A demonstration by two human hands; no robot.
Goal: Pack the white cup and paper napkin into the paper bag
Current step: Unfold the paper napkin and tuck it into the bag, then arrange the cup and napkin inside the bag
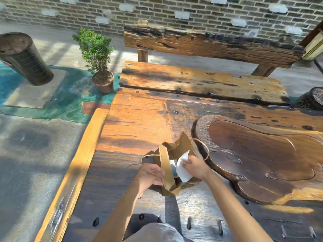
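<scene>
A brown paper bag (167, 173) with twine handles stands open on the wooden table (139, 123). My left hand (150, 175) grips the bag's near left edge and holds it open. My right hand (195, 165) holds a white paper napkin (182, 169) over the bag's mouth, its lower part inside the opening. Something white and grey shows inside the bag (173, 165) behind the napkin; it may be the white cup, but I cannot tell for sure.
A large dark carved wooden tray (262, 154) lies just right of the bag. A wooden bench (201, 81) stands beyond the table. A potted plant (99, 62) and a dark metal cylinder (24, 56) stand on the floor at left.
</scene>
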